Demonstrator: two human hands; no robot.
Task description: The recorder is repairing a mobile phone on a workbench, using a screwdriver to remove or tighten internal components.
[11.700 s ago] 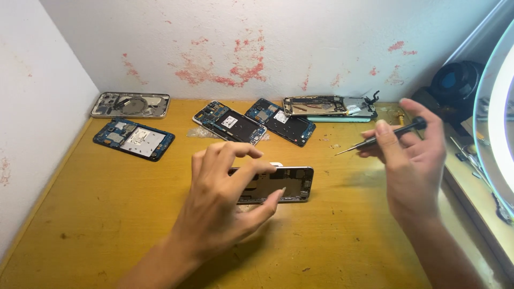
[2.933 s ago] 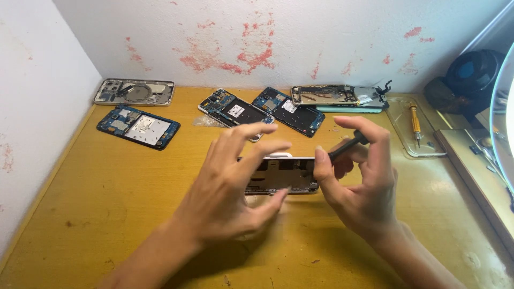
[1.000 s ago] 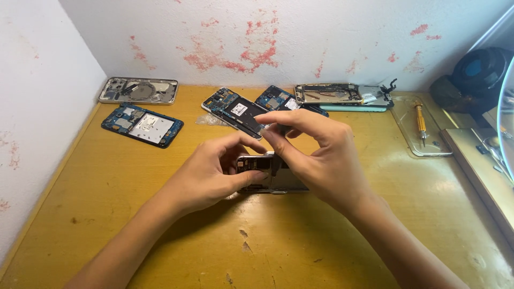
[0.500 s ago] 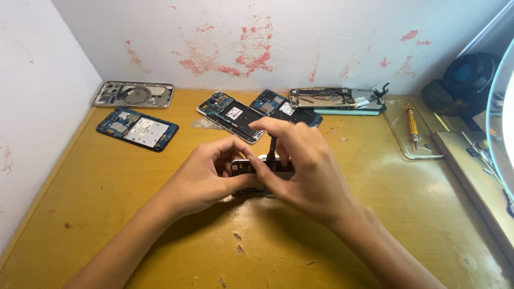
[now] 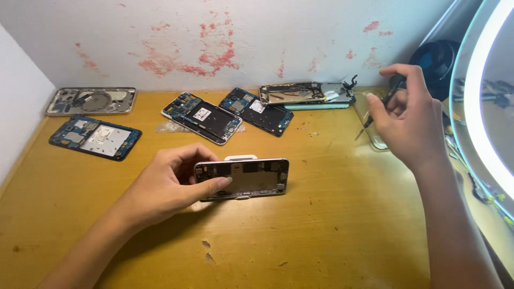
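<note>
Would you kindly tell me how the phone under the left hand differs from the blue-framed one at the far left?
The silver-framed phone is gripped by the left hand; the blue-framed phone lies untouched. The silver-framed phone sits mid-table, level; the blue-framed phone lies angled near the wall. Both are opened, insides showing.

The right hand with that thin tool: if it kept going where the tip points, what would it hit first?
Probably the clear tray under the right hand: the screwdriver tip angles down-left toward it, though depth is unclear.

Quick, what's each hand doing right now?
Left hand: closed on the opened phone, gripping its left end.
Right hand: closed on a small screwdriver.
</note>
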